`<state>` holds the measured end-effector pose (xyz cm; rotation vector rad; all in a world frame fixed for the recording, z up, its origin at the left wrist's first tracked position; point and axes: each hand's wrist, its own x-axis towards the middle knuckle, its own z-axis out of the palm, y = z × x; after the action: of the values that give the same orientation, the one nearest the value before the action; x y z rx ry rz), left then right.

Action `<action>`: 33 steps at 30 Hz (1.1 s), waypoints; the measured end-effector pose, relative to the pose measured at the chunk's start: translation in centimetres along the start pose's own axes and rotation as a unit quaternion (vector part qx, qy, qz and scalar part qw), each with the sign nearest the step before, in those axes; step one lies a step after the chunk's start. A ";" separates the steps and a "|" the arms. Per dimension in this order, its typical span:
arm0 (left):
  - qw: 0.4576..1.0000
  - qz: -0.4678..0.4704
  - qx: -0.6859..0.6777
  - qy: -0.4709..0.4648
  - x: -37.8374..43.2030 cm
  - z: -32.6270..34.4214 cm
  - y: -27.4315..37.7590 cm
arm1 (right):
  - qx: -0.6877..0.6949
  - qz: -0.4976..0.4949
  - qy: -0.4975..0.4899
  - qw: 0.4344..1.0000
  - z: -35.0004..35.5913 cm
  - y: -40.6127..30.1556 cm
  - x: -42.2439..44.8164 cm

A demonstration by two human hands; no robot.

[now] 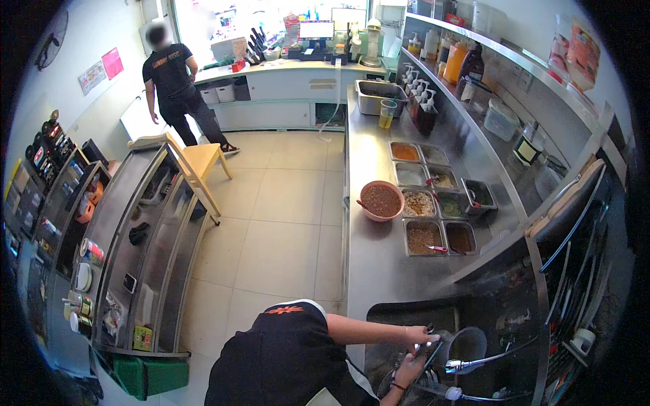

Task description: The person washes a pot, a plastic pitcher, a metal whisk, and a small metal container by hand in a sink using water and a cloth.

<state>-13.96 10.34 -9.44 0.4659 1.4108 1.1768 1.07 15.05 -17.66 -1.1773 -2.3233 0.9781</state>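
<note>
Both bare hands are over the dark sink basin (pixel 386 317) at the lower right. My left hand (pixel 417 337), the upper one in the picture, grips a shiny metal item (pixel 430 350) whose exact kind is unclear. Below it, my right hand (pixel 408 371), with a dark band at the wrist, grips the same item from its lower side. A chrome faucet head (pixel 456 366) is just to the right of the hands. Behind it sits a round translucent container (pixel 469 341). Metal utensils with tines (pixel 430 376) show under the hands, partly hidden.
On the steel counter (pixel 376 274) stand a pink bowl of brown sauce (pixel 382 201), several steel food pans (pixel 424 237) and a plastic cup (pixel 387 112). A shelf (pixel 487 116) runs along the right. Another person (pixel 172 81) stands at the far left near a wooden chair (pixel 200 162).
</note>
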 end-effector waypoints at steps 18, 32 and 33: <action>0.939 0.049 -0.256 -0.223 2.1 2.4 -9.8 | 0.117 0.102 0.072 0.985 -0.3 -0.6 -2.5; 0.998 -0.040 -0.046 -0.010 3.2 1.3 -8.7 | 0.078 -0.041 0.087 0.992 1.1 0.0 3.2; 0.999 -0.035 -0.034 -0.010 3.4 1.4 -8.9 | 0.076 0.005 0.085 0.994 1.3 2.0 3.3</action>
<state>-10.44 9.99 -18.42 0.3780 1.3545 1.1569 -0.50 18.02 -19.95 -1.1628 -2.0759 0.9976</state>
